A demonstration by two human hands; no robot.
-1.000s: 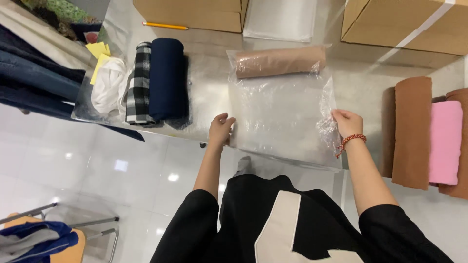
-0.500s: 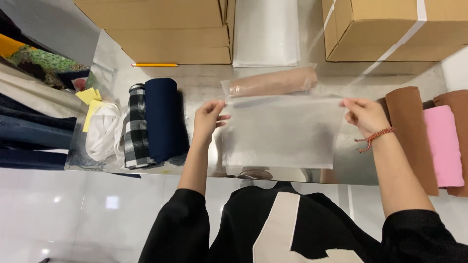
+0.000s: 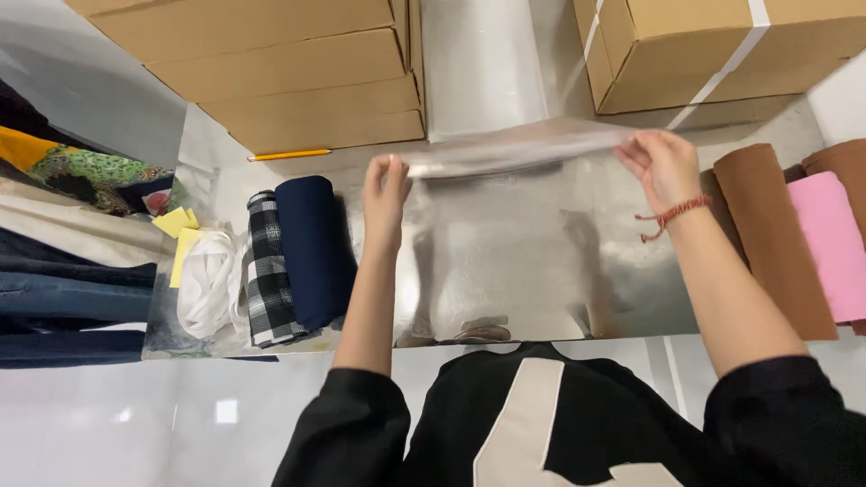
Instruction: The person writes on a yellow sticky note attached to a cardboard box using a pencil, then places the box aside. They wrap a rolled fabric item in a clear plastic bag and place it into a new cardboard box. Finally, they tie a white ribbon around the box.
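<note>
Above the shiny table (image 3: 505, 261), the left hand (image 3: 386, 194) and right hand (image 3: 663, 167) each pinch an end of a clear plastic bag (image 3: 514, 149), lifted flat; its contents look rolled inside, though glare hides them. Folded cloths (image 3: 298, 257) beside remain unbagged.

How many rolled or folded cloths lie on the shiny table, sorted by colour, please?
Navy: 1
Black-and-white check: 1
White: 1
Brown: 2, the second at the right edge
Pink: 1
Total: 6
</note>
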